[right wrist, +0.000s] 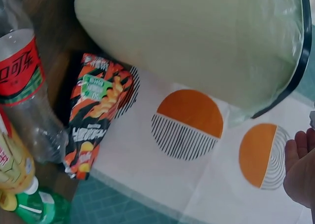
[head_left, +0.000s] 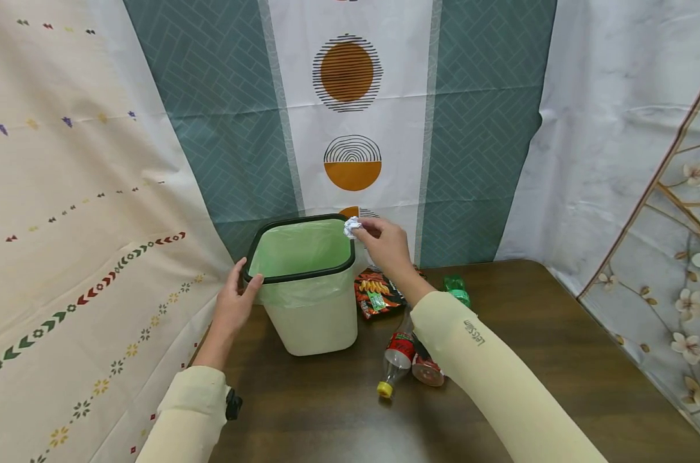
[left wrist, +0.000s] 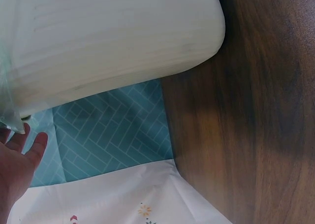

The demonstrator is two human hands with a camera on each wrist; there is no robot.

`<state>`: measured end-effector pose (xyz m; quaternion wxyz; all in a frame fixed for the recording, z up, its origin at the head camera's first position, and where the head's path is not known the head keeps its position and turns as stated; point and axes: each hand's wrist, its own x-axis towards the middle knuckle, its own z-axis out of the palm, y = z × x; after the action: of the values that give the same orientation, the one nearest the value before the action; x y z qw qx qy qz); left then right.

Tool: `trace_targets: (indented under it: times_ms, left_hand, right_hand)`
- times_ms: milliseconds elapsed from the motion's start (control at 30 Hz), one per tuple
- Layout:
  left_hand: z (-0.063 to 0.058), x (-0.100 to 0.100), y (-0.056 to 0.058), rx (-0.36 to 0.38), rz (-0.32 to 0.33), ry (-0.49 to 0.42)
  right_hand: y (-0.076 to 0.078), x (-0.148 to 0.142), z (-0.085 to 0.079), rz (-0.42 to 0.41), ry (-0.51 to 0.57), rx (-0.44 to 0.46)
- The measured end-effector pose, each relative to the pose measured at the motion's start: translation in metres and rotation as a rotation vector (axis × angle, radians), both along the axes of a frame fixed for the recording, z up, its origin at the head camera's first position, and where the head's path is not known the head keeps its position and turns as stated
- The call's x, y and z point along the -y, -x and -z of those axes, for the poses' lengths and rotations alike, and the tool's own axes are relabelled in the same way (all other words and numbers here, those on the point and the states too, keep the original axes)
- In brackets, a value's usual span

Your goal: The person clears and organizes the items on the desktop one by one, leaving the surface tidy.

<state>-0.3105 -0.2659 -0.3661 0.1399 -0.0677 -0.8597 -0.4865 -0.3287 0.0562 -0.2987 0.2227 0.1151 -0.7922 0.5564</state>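
Observation:
A crumpled white paper ball [head_left: 351, 227] is pinched between the thumb and fingers of my right hand [head_left: 389, 247], at the right back corner of the bin's black rim. The trash bin [head_left: 312, 325] is pale, lined with a thin greenish bag [head_left: 303, 247], and stands upright on the table. My left hand [head_left: 234, 299] holds the bin's near left rim corner, thumb at the front and fingers along the left side. In the left wrist view only part of that hand [left wrist: 19, 160] shows, beside the bag's edge. The right wrist view shows my right hand [right wrist: 301, 170] at its edge.
Right of the bin lie an orange-and-black snack packet [right wrist: 96, 115], a clear bottle [head_left: 398, 354] with red label and yellow cap, another clear bottle [head_left: 427, 372] and a green bottle [head_left: 457, 289]. Patterned cloths hang behind the wooden table [head_left: 529, 347] and at both sides.

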Motion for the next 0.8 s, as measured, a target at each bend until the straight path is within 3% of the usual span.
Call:
trace_targets:
  times_ms: [333,800]
  left_hand:
    - [-0.002,0.001,0.0,-0.011,-0.007,-0.002]
    - [-0.003,0.0,-0.001,0.0,-0.002,-0.005]
  right_hand:
    - [0.004,0.032,-0.007,-0.04,-0.048,-0.008]
    - [0.012,0.048,-0.015,-0.038,-0.148,0.004]
